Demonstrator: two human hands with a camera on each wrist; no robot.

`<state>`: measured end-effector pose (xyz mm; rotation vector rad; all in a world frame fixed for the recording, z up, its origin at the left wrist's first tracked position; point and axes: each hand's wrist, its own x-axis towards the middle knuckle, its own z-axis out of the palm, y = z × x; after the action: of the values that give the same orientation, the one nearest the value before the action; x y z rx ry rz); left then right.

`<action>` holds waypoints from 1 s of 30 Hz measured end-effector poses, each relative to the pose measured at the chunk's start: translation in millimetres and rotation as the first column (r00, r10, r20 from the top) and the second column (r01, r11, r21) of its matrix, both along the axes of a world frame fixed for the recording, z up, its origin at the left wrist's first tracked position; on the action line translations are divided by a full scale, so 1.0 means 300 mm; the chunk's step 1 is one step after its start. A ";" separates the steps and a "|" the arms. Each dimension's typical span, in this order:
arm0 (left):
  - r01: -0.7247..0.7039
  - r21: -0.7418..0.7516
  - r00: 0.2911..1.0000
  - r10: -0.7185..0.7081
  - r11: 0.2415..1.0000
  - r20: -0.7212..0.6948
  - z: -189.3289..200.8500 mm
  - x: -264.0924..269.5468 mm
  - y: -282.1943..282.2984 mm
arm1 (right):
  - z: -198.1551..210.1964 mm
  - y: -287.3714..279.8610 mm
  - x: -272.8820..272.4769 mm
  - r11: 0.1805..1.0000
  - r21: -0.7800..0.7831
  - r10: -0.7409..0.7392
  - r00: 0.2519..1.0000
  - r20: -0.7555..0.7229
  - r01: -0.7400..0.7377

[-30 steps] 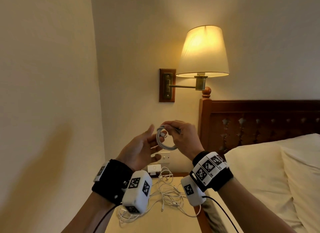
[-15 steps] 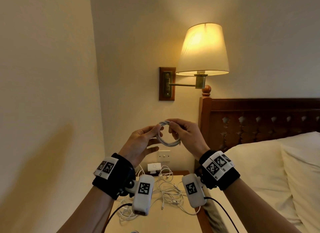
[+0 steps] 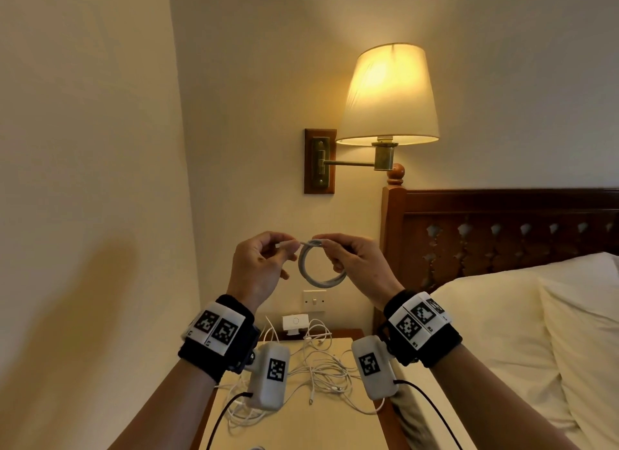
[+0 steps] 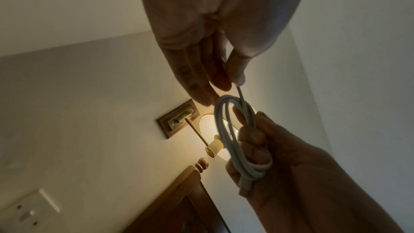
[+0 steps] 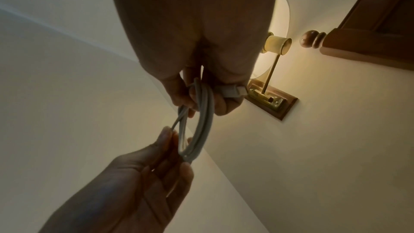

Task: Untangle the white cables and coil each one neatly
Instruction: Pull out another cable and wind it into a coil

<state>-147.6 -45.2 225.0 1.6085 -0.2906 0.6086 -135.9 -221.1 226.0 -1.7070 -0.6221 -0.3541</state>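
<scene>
A white cable wound into a small coil [image 3: 321,283] hangs in the air between both hands, in front of the wall. My right hand [image 3: 330,248] grips the top of the coil, fingers curled round the bundle [image 4: 253,173], with one connector [image 5: 233,91] sticking out past them. My left hand [image 3: 289,248] pinches the cable's free end between thumb and fingers [image 4: 224,81], just left of the coil [image 5: 205,112]. Below, a loose tangle of white cables [image 3: 318,366] lies on the nightstand [image 3: 294,423].
A white charger block [image 3: 294,322] sits at the nightstand's back under a wall switch [image 3: 314,300]. A lit wall lamp [image 3: 388,94] hangs above. The wooden headboard [image 3: 502,235] and a pillow [image 3: 502,315] are on the right, and a wall is close on the left.
My left hand was open beside the coil; its thumb and fingers have closed on the cable's free end. The right hand has kept its hold on the coil.
</scene>
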 end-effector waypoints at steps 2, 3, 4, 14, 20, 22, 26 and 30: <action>-0.009 -0.063 1.000 0.008 0.998 -0.017 0.000 0.001 -0.008 | -0.001 0.007 -0.006 0.999 0.016 0.031 0.999 -0.021 -0.031; -0.007 -0.097 0.999 0.004 0.995 -0.034 -0.001 -0.001 -0.013 | 0.002 0.009 -0.007 0.999 0.033 0.038 0.999 -0.031 -0.037; -0.005 -0.117 0.999 -0.001 0.993 -0.052 -0.004 -0.004 -0.018 | 0.006 0.009 -0.006 0.998 0.052 0.042 0.998 -0.044 -0.040; 0.120 0.069 0.983 -0.108 0.990 -0.150 -0.040 -0.003 -0.002 | 0.023 0.000 -0.003 0.958 0.251 0.187 0.967 -0.174 -0.140; 0.314 -0.508 0.832 -0.491 0.802 -0.259 -0.024 -0.032 -0.042 | -0.008 0.026 0.013 0.955 0.293 0.094 0.987 -0.129 -0.053; 0.345 -0.583 0.778 -0.572 0.735 -0.261 -0.018 -0.040 -0.044 | -0.020 0.024 0.023 0.974 0.222 -0.037 0.997 -0.066 0.050; 0.386 -0.516 0.766 -0.577 0.764 -0.282 -0.023 -0.038 -0.052 | -0.042 0.025 0.025 0.976 0.129 -0.188 0.979 0.073 0.178; 0.422 -0.510 0.736 -0.612 0.750 -0.290 -0.028 -0.022 -0.040 | -0.043 0.013 0.022 0.981 0.106 -0.173 0.980 0.103 0.162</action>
<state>-154.3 -57.3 216.7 1.1213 -0.2446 -0.1550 -129.4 -217.3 213.2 -1.6583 -0.5343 -0.5938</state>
